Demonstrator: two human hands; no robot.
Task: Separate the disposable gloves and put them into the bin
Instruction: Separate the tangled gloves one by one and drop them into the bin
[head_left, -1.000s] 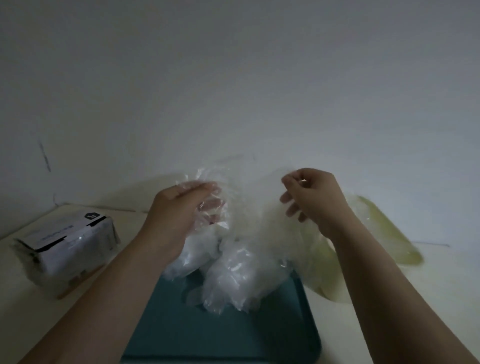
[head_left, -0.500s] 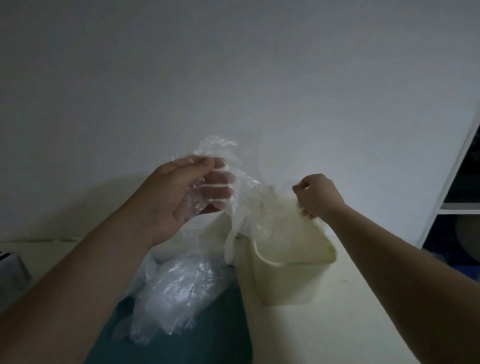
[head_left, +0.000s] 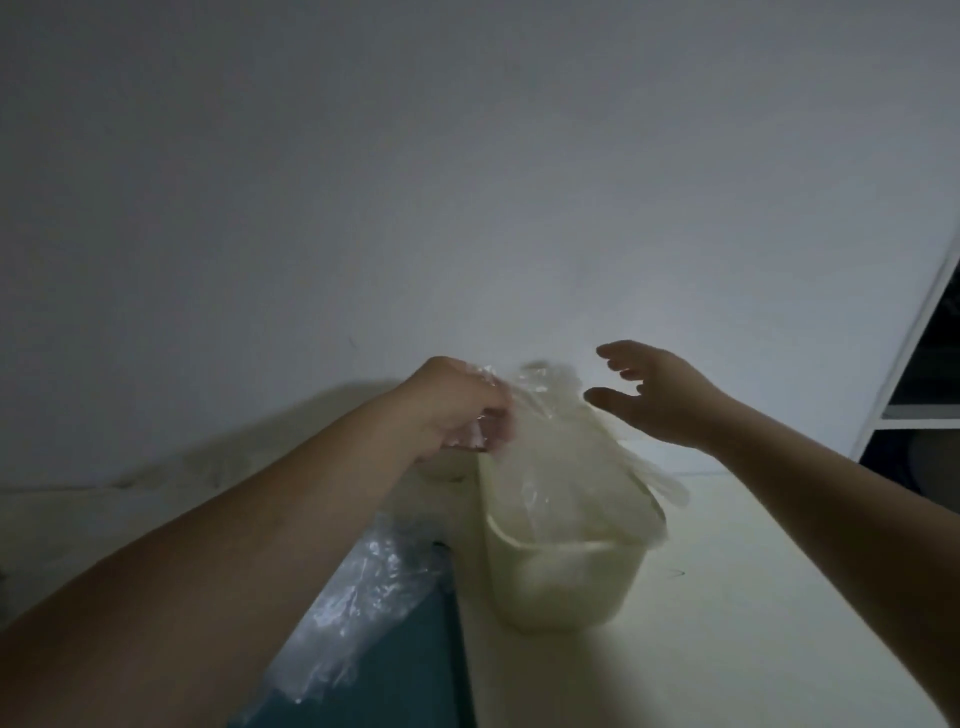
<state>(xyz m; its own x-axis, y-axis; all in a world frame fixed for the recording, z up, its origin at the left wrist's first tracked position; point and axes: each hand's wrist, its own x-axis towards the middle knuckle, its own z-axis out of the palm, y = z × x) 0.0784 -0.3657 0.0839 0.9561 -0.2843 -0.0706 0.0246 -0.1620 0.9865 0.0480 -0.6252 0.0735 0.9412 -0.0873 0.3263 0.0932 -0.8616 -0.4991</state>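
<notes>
A pale yellow bin (head_left: 566, 582) stands on the cream table, right of a teal tray (head_left: 400, 675). My left hand (head_left: 457, 410) hovers over the bin's left rim, fingers curled round a clear disposable glove (head_left: 550, 441) that hangs down into the bin. My right hand (head_left: 654, 395) is above the bin's far right side with straight, spread fingers and holds nothing. A heap of clear gloves (head_left: 358, 608) lies on the tray, partly hidden by my left forearm.
A plain grey wall rises close behind the table. A white shelf unit (head_left: 914, 384) with dark openings stands at the right edge. The cream tabletop (head_left: 727, 623) stretches to the right of the bin.
My right hand let go of the glove and opened, rising slightly. My left hand moved right and down over the bin with the glove. The view shifted right and nearer the bin.
</notes>
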